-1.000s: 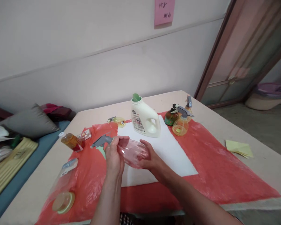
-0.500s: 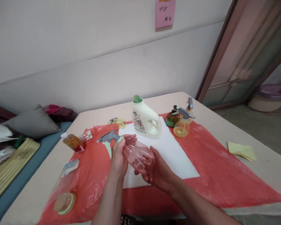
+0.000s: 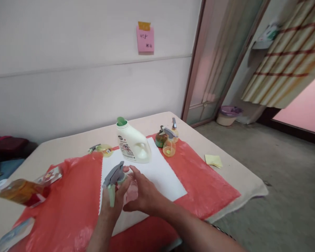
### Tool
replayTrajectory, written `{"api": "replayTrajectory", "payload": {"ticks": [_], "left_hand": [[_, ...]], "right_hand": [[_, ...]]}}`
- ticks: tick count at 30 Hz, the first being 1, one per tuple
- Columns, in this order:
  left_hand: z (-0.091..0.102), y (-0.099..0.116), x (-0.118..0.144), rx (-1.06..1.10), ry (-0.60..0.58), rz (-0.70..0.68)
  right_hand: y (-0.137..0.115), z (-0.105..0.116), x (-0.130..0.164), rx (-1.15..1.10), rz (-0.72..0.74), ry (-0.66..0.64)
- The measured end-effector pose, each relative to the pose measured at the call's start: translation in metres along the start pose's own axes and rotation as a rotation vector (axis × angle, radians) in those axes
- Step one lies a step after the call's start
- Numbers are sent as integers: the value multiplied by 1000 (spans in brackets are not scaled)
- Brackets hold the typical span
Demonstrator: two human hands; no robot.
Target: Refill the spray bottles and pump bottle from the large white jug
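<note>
A spray bottle [image 3: 132, 191] with a clear pink body and a grey trigger head is between my hands, above the white sheet [image 3: 160, 175]. My left hand [image 3: 117, 197] is closed round the bottle just below its head, which points left. My right hand [image 3: 144, 190] curves round the far side of the body, fingers and thumb against it. Much of the pink body is hidden by the fingers. Behind the hands stands a large cream jug [image 3: 132, 143] with a handle and a green spout.
A red plastic sheet [image 3: 73, 189] covers the table under the white one. Two more spray bottles [image 3: 169, 148] and a dark green bottle [image 3: 161, 139] stand back right. A yellow spray bottle [image 3: 105, 149] lies back left. An amber bottle [image 3: 23, 192] is at left; yellow paper [image 3: 213, 160] lies right.
My view has swung right, so the table things sit further left. The spray bottle has turned more upright, its head now raised, and both hands have shifted round it.
</note>
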State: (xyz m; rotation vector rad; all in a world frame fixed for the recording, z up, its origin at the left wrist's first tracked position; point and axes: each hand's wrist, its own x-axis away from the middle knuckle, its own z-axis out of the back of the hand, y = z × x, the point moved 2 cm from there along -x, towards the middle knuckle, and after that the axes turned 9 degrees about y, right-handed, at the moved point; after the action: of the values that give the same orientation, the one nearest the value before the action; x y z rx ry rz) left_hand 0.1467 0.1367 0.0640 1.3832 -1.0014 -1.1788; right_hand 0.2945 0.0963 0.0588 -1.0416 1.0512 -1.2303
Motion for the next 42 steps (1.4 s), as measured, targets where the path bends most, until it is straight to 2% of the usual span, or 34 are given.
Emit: {"api": "replayTrajectory", "payload": {"ticks": [3, 6, 8, 10, 12, 13, 15, 17, 20, 23, 26, 28, 31, 33, 36, 38, 40, 42], "left_hand": [[-5, 3, 1, -33, -52, 10], [-3, 3, -1, -61, -130, 72], [0, 2, -2, -30, -115, 95], [3, 2, -4, -27, -55, 108], [6, 4, -4, -60, 11, 130], [6, 6, -4, -73, 44, 138], [7, 11, -2, -85, 89, 145], [7, 15, 0, -89, 112, 150], [7, 15, 1, -113, 110, 174], [10, 9, -3, -117, 73, 182], [12, 2, -7, -98, 44, 188], [14, 0, -7, -64, 58, 175], [19, 2, -6, -15, 91, 140], [25, 4, -8, 26, 220, 109], [39, 4, -16, 243, 459, 179], [48, 4, -21, 390, 613, 225], [55, 4, -24, 483, 724, 258], [62, 5, -27, 549, 791, 289]], "right_hand": [[3, 2, -1, 39, 15, 51], [-3, 27, -6, -21, 42, 90], [-12, 60, -7, -104, 39, 160], [-19, 103, -6, -169, 87, 315], [-17, 152, -3, -168, 189, 521], [-10, 176, -2, -117, 179, 705], [14, 217, -4, 63, 6, 1084], [44, 241, -17, 145, -120, 1177], [87, 251, -47, 229, -200, 1154], [114, 245, -74, 289, -220, 1104], [125, 239, -85, 326, -205, 1055], [125, 234, -76, 349, -190, 1058], [121, 220, -43, 400, -156, 1104], [117, 199, -20, 440, -100, 1063], [108, 144, -3, 474, 30, 715], [95, 88, -8, 538, 165, 314], [76, 28, -30, 599, 293, 39], [57, -26, -69, 686, 310, -88]]}}
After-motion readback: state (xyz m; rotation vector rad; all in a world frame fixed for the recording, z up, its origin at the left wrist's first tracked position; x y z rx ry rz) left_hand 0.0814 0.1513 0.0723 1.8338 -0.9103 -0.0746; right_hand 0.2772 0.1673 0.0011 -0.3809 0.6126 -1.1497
